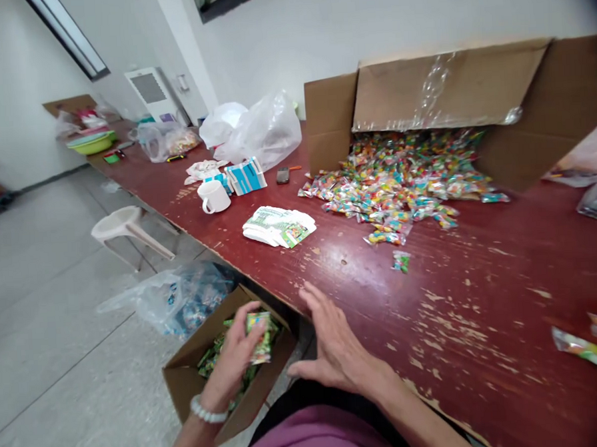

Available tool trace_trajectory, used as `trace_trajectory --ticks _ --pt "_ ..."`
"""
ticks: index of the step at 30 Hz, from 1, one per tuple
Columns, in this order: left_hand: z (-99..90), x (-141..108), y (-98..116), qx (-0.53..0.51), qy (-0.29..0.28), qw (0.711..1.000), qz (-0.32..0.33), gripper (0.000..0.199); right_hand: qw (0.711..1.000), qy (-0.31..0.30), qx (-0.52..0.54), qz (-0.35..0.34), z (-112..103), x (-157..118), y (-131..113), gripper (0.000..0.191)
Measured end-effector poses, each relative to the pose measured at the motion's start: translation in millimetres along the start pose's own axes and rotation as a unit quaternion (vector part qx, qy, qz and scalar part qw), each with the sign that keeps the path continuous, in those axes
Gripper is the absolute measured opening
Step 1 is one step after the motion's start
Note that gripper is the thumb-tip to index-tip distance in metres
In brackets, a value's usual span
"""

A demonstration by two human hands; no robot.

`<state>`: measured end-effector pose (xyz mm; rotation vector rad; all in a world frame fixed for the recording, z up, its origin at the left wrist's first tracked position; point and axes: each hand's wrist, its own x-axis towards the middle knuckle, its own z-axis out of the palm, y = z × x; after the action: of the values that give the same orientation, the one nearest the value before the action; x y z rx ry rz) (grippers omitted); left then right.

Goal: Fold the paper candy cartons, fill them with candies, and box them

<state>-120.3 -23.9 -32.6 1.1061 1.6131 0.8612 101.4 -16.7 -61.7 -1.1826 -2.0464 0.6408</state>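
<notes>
My left hand (235, 353), with a pale beaded bracelet at the wrist, grips a small green printed carton (260, 337) between thumb and fingers. It is over an open cardboard box (187, 386) on the floor, which contains many similar green packs. Fingers spread and nothing in them, my right hand (332, 338) hovers by the front edge of the red table (465, 348). Ahead of it lies a flat stack of white and green cartons (278, 226). One small wrapped candy packet (401, 261) lies apart from a large candy pile (401, 185).
The pile spills from a big cardboard box (451, 89) lying on its side. A white mug (214, 196), a small dark device (283, 176) and plastic bags (268, 128) stand further left. On the floor are a white stool (118, 223) and a filled clear bag (182, 299).
</notes>
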Motion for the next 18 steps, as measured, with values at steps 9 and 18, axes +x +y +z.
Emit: trace_trajectory --ticks 9,18 --pt "35.3 122 67 0.513 0.174 0.804 0.245 0.050 0.993 0.109 -0.028 0.031 -17 -8 53 0.034" --pt "73.4 181 94 0.498 0.123 0.831 0.217 0.037 0.994 0.104 -0.008 0.034 -21 -4 48 0.023"
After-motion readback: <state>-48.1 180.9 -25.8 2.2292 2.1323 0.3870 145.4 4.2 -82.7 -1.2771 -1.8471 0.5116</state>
